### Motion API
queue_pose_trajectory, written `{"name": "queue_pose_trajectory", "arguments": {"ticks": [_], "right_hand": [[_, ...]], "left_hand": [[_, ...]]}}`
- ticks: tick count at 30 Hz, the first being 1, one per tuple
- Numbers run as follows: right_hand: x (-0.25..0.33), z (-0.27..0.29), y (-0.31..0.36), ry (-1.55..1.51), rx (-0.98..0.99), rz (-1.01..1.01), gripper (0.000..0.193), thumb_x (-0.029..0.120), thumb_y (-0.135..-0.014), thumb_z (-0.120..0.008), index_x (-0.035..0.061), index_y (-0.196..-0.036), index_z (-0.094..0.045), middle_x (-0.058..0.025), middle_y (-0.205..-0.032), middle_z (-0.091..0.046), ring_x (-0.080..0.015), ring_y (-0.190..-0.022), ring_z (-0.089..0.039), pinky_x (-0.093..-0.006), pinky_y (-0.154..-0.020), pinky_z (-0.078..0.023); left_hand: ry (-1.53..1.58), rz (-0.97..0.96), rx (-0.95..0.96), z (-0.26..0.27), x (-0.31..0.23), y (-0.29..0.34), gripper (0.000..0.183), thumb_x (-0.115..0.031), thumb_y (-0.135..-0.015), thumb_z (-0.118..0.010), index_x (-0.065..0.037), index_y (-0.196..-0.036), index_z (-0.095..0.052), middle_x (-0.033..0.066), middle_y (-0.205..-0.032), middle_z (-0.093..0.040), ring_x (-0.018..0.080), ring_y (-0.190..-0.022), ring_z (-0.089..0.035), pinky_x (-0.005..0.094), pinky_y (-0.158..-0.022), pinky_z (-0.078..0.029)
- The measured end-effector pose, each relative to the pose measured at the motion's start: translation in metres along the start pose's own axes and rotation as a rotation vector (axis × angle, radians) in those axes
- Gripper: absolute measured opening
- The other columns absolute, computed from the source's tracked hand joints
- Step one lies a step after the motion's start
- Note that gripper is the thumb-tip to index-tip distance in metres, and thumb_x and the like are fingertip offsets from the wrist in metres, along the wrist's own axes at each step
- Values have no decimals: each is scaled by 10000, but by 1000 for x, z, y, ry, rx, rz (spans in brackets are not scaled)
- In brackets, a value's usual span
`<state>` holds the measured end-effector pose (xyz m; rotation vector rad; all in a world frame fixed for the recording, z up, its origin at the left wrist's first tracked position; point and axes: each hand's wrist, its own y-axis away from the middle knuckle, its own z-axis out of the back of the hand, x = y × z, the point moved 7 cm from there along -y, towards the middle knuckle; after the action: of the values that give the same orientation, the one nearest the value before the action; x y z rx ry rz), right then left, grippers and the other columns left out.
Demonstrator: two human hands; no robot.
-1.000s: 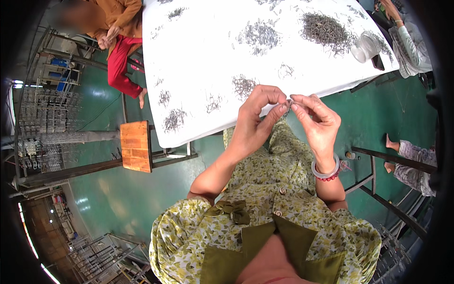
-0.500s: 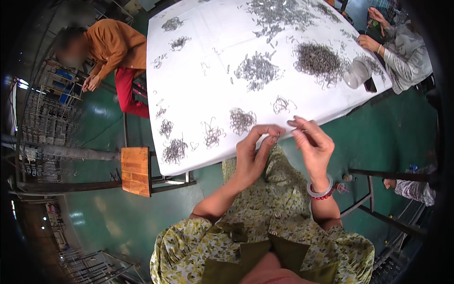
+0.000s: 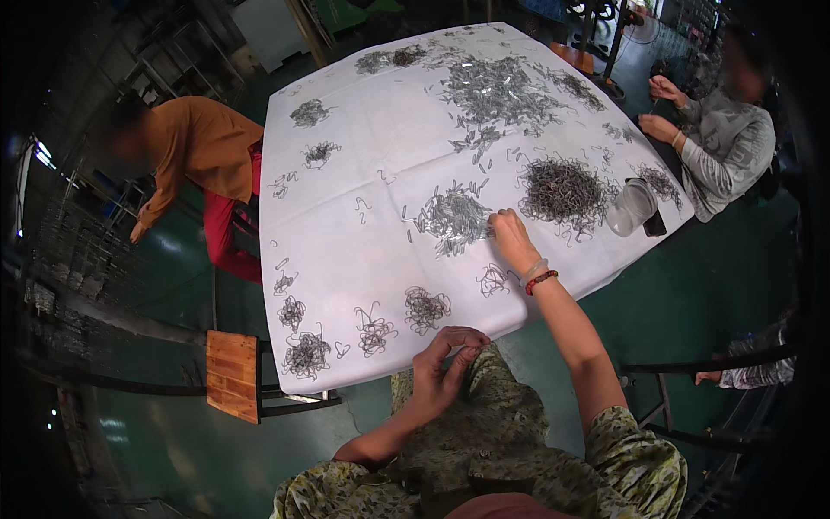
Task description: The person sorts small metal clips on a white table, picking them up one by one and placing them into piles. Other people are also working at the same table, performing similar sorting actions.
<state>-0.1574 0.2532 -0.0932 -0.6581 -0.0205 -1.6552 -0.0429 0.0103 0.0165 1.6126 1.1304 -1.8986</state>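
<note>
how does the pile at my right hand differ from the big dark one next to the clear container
The straight-piece pile is pale silvery grey; the curved-wire pile is darker. The straight-piece pile thins into scattered bits, while the curved-wire pile is denser. Both lie on the white table covering.

A white-covered table (image 3: 337, 255) bears bent wires (image 3: 307, 355), grey pieces (image 3: 452, 220), a clear cup (image 3: 634, 206).
</note>
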Motion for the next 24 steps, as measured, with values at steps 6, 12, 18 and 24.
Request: {"name": "queue_pose_trajectory", "arguments": {"ticks": [6,12,18,24], "right_hand": [[3,-1,25,-42,-61,23,201,-83,-723,-458,-100,-861,-603,-261,-900,-561,-427,-946,-514,-462,-860,-457],[-8,-3,4,-43,172,-97,157,-64,-740,-489,-77,-814,-627,-249,-875,-599,-421,-887,-577,-461,-787,-493],[22,12,6,73,45,55,102,-28,-729,-559,-68,-801,-620,-241,-838,-636,-371,-817,-630,-428,-739,-510],[1,30,18,-661,35,-263,199,36,-738,-628,-43,-919,-652,-92,-721,-647,-156,-605,-576,-278,-558,-445]], "left_hand": [[-27,19,-5,0,3,6,68,-15,-928,-528,10,-990,-539,139,-961,-633,198,-946,-591,332,-870,-455],[-52,9,20,-5,-4,13,75,-8,-924,-532,3,-995,-550,118,-977,-632,181,-950,-591,322,-879,-456],[-72,-29,-6,-8,-15,20,119,13,-886,-578,-13,-1002,-581,107,-966,-648,204,-913,-627,312,-807,-492],[-82,-80,-9,-19,-20,27,82,-1,-903,-560,9,-985,-562,109,-956,-636,177,-917,-608,302,-834,-475]]}}
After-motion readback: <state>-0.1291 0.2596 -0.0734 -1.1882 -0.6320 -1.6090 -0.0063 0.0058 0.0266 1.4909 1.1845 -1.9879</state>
